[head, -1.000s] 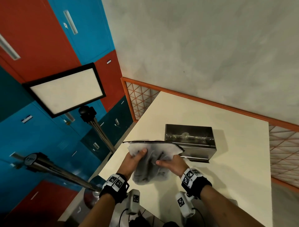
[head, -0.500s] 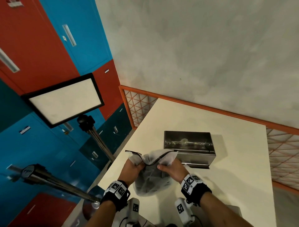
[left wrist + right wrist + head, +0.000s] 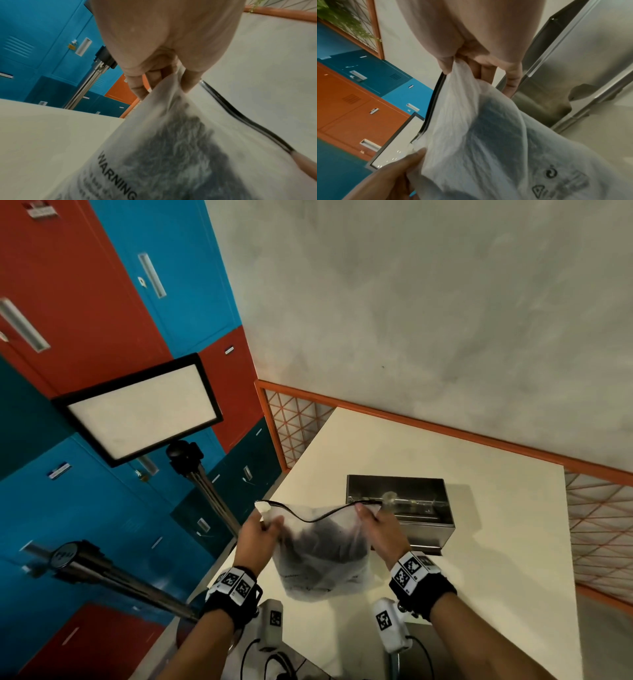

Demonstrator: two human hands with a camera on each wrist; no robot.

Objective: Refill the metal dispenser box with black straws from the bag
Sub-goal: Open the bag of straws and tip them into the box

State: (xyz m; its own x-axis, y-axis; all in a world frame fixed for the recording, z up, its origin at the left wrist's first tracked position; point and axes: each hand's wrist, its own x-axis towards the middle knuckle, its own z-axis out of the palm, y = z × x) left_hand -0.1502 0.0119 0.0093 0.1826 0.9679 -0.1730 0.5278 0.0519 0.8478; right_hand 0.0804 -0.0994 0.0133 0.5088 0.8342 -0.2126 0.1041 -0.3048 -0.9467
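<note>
Frosted bag (image 3: 322, 570), silver box (image 3: 404, 508)

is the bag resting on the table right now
No, both hands, left and right, hold the bag up by its top corners above the table.

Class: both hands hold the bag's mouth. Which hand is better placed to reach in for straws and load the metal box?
Probably the right hand: it pinches the bag corner nearest the metal box. The left hand holds the far corner and can steady the bag.
</note>
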